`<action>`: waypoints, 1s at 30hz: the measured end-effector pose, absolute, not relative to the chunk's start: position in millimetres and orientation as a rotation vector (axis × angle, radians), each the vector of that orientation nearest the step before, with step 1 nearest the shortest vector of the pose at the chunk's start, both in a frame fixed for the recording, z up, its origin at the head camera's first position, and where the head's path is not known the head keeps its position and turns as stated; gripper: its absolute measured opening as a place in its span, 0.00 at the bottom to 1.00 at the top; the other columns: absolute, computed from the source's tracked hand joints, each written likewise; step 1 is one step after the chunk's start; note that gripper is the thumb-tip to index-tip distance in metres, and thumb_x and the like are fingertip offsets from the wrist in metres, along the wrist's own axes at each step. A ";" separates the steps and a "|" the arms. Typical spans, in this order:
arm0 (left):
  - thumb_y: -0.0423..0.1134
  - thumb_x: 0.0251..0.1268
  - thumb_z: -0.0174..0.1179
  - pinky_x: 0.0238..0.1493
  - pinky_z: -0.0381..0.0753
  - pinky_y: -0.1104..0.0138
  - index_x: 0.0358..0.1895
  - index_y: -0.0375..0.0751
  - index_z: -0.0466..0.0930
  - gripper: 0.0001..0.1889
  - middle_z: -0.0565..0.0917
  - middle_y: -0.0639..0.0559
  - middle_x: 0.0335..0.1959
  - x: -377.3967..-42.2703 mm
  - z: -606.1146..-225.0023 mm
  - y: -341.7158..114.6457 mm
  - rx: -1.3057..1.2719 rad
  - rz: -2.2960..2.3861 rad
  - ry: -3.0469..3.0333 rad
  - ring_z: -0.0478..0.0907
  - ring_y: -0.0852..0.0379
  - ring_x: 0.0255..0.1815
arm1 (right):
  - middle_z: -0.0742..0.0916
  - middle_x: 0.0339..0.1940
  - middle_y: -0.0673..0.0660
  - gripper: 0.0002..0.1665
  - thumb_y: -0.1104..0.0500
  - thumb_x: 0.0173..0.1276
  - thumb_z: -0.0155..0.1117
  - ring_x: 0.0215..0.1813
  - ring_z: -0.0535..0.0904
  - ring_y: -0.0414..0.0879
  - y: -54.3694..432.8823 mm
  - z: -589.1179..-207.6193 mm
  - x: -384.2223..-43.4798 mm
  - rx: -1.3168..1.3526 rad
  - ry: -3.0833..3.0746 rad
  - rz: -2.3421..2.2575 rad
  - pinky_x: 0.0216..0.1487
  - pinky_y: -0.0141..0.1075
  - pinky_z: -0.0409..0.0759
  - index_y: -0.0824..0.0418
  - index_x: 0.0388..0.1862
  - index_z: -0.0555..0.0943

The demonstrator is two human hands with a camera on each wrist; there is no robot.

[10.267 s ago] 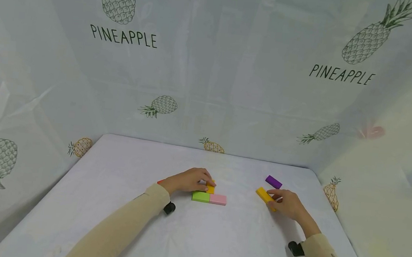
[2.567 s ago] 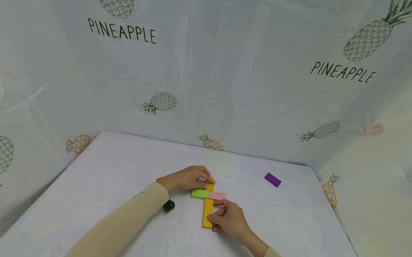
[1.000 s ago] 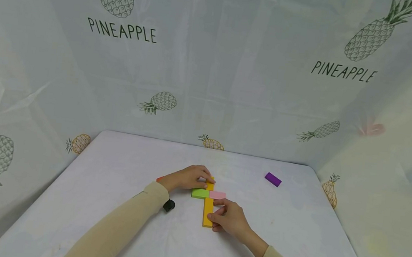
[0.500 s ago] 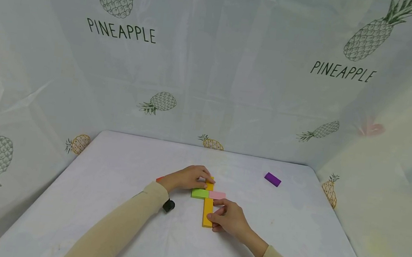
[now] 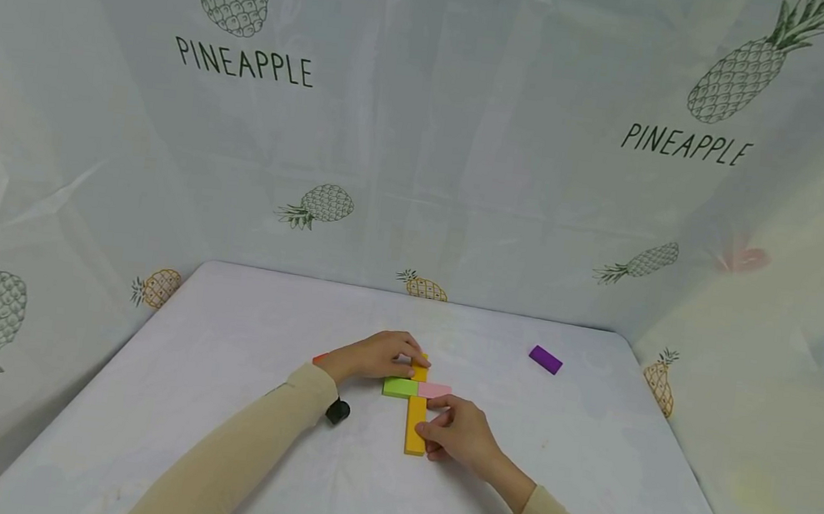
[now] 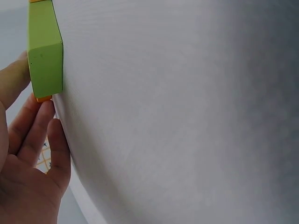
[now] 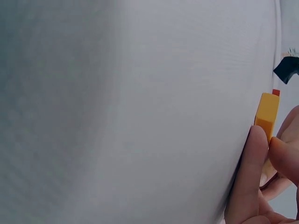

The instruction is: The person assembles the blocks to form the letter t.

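Midtable in the head view, a lime-green block (image 5: pixel 400 387) and a pink block (image 5: pixel 435 391) lie end to end in a row. Behind them a yellow block (image 5: pixel 418 372) is pinched by my left hand (image 5: pixel 381 355), which covers part of it. A longer yellow block (image 5: pixel 415 426) points toward me, its far end at the row's near side where green and pink meet. My right hand (image 5: pixel 464 438) holds this block from the right, thumb by its edge. The green block (image 6: pixel 46 51) stands out in the left wrist view, beside the left fingers.
A purple block (image 5: pixel 545 360) lies alone at the back right of the white table (image 5: pixel 286 311). A red block (image 5: pixel 319 358) peeks out behind the left wrist. Pineapple-printed cloth (image 5: pixel 471 129) hangs around the table's back and sides.
Over ten seconds, my right hand brought the longer yellow block leftward and turned it to meet the green-pink row. Just now its fingers shift slightly. My left hand stays put.
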State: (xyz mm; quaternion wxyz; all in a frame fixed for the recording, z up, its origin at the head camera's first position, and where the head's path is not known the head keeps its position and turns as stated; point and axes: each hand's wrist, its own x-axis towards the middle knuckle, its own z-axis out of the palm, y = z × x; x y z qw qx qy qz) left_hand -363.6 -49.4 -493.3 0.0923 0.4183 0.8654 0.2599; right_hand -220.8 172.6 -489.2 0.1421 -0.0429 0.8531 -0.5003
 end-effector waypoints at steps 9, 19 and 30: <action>0.40 0.80 0.63 0.66 0.78 0.60 0.66 0.54 0.86 0.17 0.81 0.54 0.63 -364.1 -494.0 -49.0 1.233 0.756 2.582 0.77 0.55 0.65 | 0.87 0.31 0.54 0.32 0.56 0.69 0.79 0.26 0.87 0.47 172.9 -489.3 -221.8 -0.110 2.463 -1.444 0.33 0.38 0.88 0.69 0.65 0.79; 0.40 0.80 0.63 0.67 0.78 0.59 0.66 0.52 0.86 0.17 0.81 0.52 0.64 -362.4 -492.8 -48.4 1.232 0.770 2.573 0.77 0.54 0.65 | 0.88 0.32 0.55 0.34 0.56 0.69 0.78 0.27 0.88 0.46 176.5 -490.9 -226.0 -0.099 2.408 -1.458 0.34 0.37 0.89 0.70 0.67 0.77; 0.42 0.80 0.63 0.67 0.79 0.59 0.66 0.55 0.87 0.16 0.81 0.55 0.63 -368.5 -498.2 -49.0 1.223 0.772 2.573 0.77 0.55 0.65 | 0.88 0.34 0.56 0.34 0.56 0.69 0.79 0.27 0.88 0.45 177.0 -494.4 -228.4 -0.082 2.382 -1.481 0.35 0.37 0.89 0.69 0.67 0.77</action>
